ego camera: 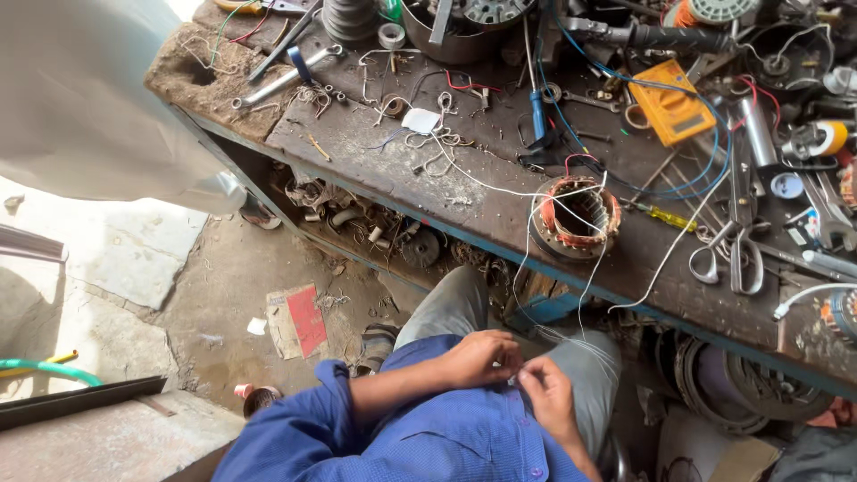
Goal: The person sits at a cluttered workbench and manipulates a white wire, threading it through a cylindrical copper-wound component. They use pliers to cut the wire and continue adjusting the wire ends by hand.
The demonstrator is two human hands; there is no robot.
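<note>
Head view: both hands (513,375) (fingers pinched) on white thread (585,344)

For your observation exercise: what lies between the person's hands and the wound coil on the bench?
In the head view, thin white wires run from the hands up over the bench edge to the coil.

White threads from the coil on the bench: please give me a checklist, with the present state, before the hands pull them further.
1. Both hands hold the white threads: ok, left hand and right hand pinch them at the lap.
2. Threads reach the copper coil: ok.
3. Coil sits fully on the workbench: not ok, it is near the front edge.
4. Threads free of tangles: cannot tell.
5. Scissors clear of the threads: cannot tell, they lie close beside one.
</note>
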